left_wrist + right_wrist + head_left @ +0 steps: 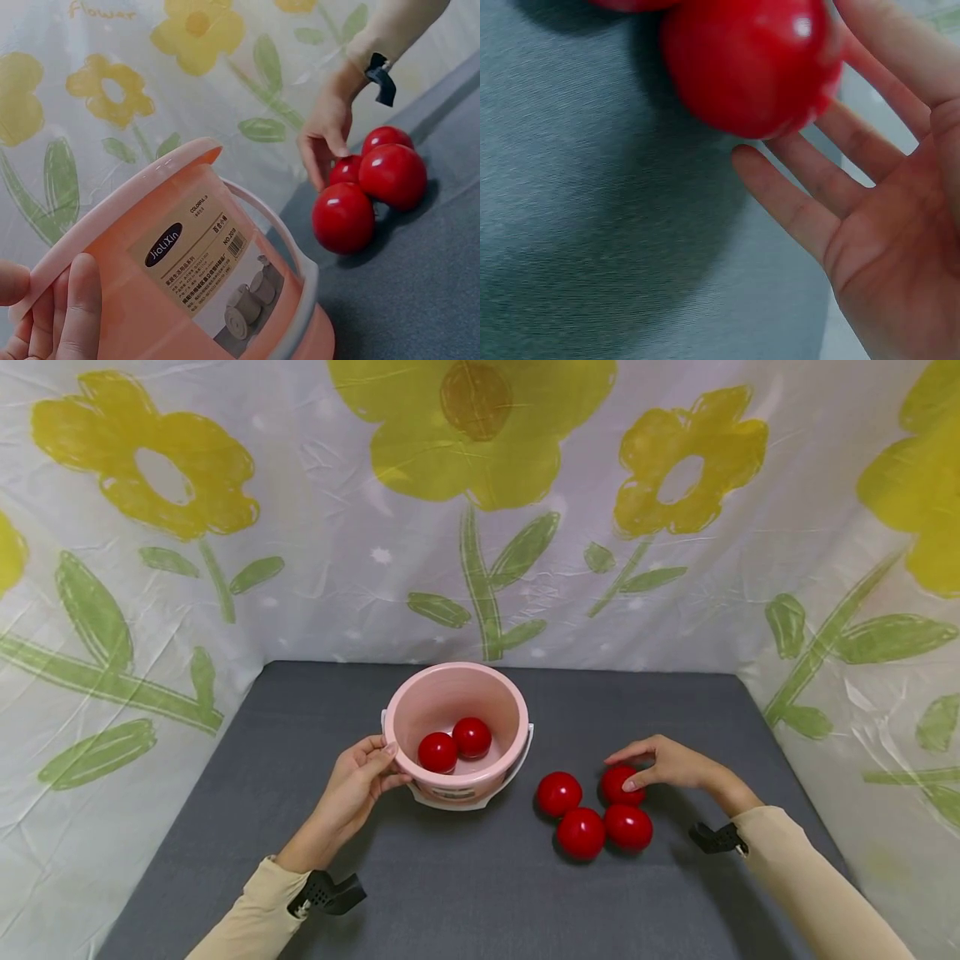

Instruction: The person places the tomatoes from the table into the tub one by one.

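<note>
A pink bucket with a white handle stands tilted on the dark cloth, and two shiny red balls lie inside it. My left hand pinches its rim at the left, thumb on one side and fingers on the other, as the left wrist view shows close up. To the right of the bucket several more red balls lie clustered. Over the farthest-right one, my right hand reaches with thumb and fingers at either side. In the right wrist view those fingers look spread and fairly straight, partly hidden behind the ball.
A dark grey cloth covers the table. White curtains with yellow flowers hang behind it and along both sides. The bucket's white handle hangs down its front, near a printed label.
</note>
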`<state>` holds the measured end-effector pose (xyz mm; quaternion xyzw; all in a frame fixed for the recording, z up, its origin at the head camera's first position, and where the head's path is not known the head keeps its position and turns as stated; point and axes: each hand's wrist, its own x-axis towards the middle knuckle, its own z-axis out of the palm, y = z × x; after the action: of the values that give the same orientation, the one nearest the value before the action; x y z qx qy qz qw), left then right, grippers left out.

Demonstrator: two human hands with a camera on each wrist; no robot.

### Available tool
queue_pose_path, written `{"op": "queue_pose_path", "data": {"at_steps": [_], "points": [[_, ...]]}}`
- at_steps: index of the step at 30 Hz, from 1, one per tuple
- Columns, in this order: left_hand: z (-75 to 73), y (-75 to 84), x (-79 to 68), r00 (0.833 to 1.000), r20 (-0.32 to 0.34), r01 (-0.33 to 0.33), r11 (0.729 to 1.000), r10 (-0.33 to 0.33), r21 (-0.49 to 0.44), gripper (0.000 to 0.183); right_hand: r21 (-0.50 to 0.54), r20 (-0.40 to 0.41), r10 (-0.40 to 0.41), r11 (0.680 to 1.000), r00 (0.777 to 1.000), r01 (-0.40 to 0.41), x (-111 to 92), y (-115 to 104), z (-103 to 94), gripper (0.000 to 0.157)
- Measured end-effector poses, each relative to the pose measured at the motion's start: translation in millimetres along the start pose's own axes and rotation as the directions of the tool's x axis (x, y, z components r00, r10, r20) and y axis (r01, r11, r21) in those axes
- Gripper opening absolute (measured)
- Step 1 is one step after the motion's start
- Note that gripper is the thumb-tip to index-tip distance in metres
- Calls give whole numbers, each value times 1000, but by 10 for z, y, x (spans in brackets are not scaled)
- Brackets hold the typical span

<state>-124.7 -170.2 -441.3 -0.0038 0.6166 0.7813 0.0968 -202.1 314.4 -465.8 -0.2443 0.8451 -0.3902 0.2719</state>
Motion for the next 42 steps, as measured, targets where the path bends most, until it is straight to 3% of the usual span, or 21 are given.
{"op": "queue_pose_path", "data": {"at_steps": [13,23,31,42], "points": [[9,0,16,1000,11,-1,1000,1,12,44,-40,-47,-7,999,999,5,-24,93,30,46],[7,5,17,1000,15,-9,1000,9,6,38,-45,-52,22,999,998,-24,-16,-2,-87,44],[13,11,8,1000,18,-12,1000,12,-7,35,-76,-60,14,997,998,-19,40,-262,-324,46],[-5,2,-5,1000,14,-11,1000,11,-6,36,-111,-94,23,993,995,-33,83,-809,-724,46]]}}
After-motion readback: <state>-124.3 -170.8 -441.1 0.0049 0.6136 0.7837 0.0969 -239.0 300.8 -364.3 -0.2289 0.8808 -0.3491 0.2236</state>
